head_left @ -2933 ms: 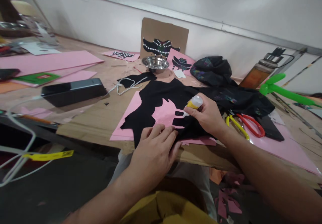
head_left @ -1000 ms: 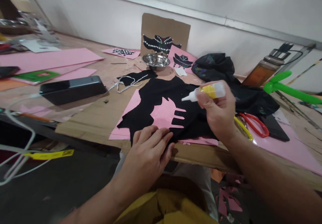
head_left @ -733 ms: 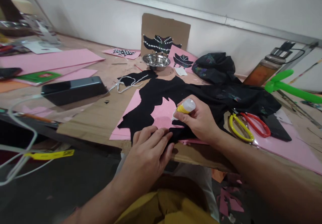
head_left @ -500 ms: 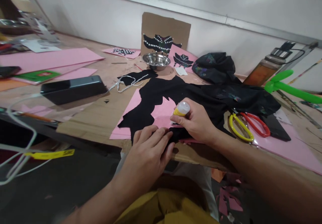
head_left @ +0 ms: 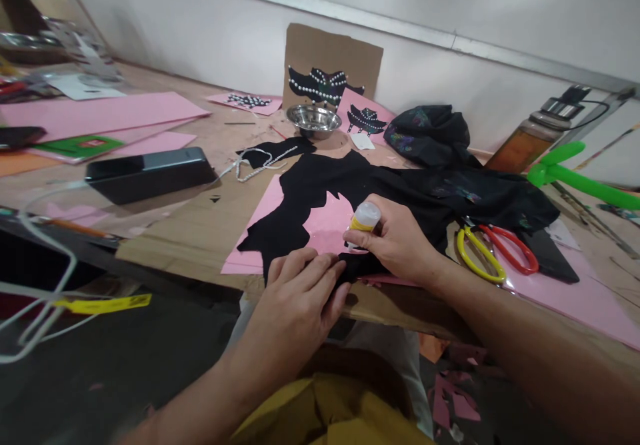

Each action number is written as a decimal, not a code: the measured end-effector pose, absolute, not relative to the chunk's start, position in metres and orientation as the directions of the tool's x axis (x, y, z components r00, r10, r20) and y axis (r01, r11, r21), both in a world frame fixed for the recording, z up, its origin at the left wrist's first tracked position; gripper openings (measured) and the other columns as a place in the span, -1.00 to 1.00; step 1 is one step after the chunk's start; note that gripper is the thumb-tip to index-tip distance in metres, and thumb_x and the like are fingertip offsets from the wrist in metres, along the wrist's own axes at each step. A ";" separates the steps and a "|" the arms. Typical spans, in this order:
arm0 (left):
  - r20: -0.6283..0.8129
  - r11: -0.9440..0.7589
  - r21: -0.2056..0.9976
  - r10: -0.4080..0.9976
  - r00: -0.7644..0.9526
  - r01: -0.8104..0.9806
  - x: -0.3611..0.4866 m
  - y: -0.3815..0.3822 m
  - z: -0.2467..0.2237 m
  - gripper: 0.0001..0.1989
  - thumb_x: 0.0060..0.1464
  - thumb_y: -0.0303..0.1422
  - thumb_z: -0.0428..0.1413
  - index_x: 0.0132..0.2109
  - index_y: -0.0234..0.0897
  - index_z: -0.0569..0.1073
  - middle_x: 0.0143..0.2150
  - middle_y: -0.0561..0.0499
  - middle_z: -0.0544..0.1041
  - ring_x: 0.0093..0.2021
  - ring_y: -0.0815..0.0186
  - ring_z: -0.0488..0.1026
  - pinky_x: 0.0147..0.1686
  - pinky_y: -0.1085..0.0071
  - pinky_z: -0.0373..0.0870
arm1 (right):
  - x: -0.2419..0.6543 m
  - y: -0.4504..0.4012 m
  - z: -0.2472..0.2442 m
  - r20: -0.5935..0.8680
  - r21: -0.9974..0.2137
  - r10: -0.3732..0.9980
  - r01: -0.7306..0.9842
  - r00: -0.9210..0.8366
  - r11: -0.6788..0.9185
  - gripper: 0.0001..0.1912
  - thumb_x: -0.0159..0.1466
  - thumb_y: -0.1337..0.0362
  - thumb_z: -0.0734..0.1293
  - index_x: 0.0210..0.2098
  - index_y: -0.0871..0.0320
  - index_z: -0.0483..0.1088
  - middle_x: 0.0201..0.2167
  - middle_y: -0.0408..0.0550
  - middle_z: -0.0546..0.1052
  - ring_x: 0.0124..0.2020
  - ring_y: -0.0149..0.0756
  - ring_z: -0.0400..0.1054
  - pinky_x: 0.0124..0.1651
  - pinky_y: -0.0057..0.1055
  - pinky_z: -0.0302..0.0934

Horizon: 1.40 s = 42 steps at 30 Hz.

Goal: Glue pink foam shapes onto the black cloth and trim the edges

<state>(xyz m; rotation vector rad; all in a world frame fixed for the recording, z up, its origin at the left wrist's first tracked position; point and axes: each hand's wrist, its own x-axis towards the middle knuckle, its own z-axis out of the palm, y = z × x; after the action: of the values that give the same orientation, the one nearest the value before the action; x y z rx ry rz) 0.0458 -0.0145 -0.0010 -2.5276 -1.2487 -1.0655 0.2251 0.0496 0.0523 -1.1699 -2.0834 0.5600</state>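
My right hand (head_left: 400,240) grips a small glue bottle (head_left: 367,217) with a clear end and a yellow label. The bottle is tilted with its nozzle down over pink paper (head_left: 327,224), right by the edge of the black cloth (head_left: 323,177). Wet, shiny streaks show on the pink. My left hand (head_left: 303,292) lies on the cloth's near edge, fingers lying flat and pressing it down, a little left of the bottle. The cloth has a jagged cut-out through which the pink paper shows. Whatever is under my left fingers is hidden.
Scissors (head_left: 483,258) with yellow and red handles lie right of my hand. Cardboard (head_left: 170,245) is underneath the work. Behind stand a steel bowl (head_left: 314,122) and beaded black cut-outs (head_left: 367,120). A bottle (head_left: 525,138) leans at right; a dark power bank (head_left: 150,175) sits left.
The glue bottle in my right hand has shifted slightly to the right along the edge of the cloth. My left hand stays in place. The whole view has moved a little.
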 end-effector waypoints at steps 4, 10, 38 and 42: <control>0.649 -0.652 0.192 0.645 0.404 0.734 0.045 -0.015 -0.001 -0.80 0.26 -0.38 0.04 -0.08 -0.29 0.54 -0.14 -0.06 0.61 -0.09 0.12 0.42 -0.16 0.15 0.32 | 0.223 0.050 0.051 0.342 -0.650 0.865 0.572 -0.366 0.499 -0.68 0.16 0.15 0.46 -0.47 0.11 0.24 -0.51 -0.23 0.32 -0.46 -0.38 0.15 -0.37 -0.40 0.00; 0.643 -0.654 0.166 0.639 0.422 0.738 0.045 -0.014 0.000 -0.80 0.26 -0.38 0.03 -0.11 -0.28 0.55 -0.14 -0.07 0.61 -0.09 0.10 0.42 -0.17 0.15 0.33 | 0.219 0.051 0.052 0.357 -0.654 0.852 0.548 -0.383 0.521 -0.67 0.15 0.16 0.47 -0.48 0.11 0.23 -0.51 -0.23 0.30 -0.45 -0.37 0.15 -0.36 -0.39 0.01; 0.670 -0.664 0.197 0.628 0.396 0.721 0.045 -0.013 -0.001 -0.80 0.25 -0.41 0.03 -0.11 -0.30 0.54 -0.18 -0.04 0.63 -0.13 0.15 0.43 -0.20 0.18 0.31 | 0.243 0.046 0.053 0.300 -0.680 0.886 0.572 -0.353 0.458 -0.68 0.21 0.07 0.41 -0.46 0.10 0.24 -0.51 -0.18 0.39 -0.44 -0.33 0.24 -0.37 -0.39 0.07; 0.669 -0.666 0.192 0.626 0.401 0.720 0.045 -0.014 0.001 -0.80 0.26 -0.41 0.02 -0.13 -0.30 0.54 -0.18 -0.03 0.62 -0.13 0.16 0.43 -0.19 0.18 0.30 | 0.237 0.046 0.054 0.304 -0.659 0.882 0.589 -0.360 0.468 -0.71 0.21 0.12 0.41 -0.47 0.11 0.26 -0.51 -0.20 0.37 -0.45 -0.36 0.22 -0.38 -0.39 0.06</control>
<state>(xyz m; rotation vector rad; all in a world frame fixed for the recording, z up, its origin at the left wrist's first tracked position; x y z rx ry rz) 0.0453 -0.0137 0.0009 -2.5202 -1.2184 -1.1180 0.2375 0.0463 0.0542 -1.2165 -2.0805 0.5924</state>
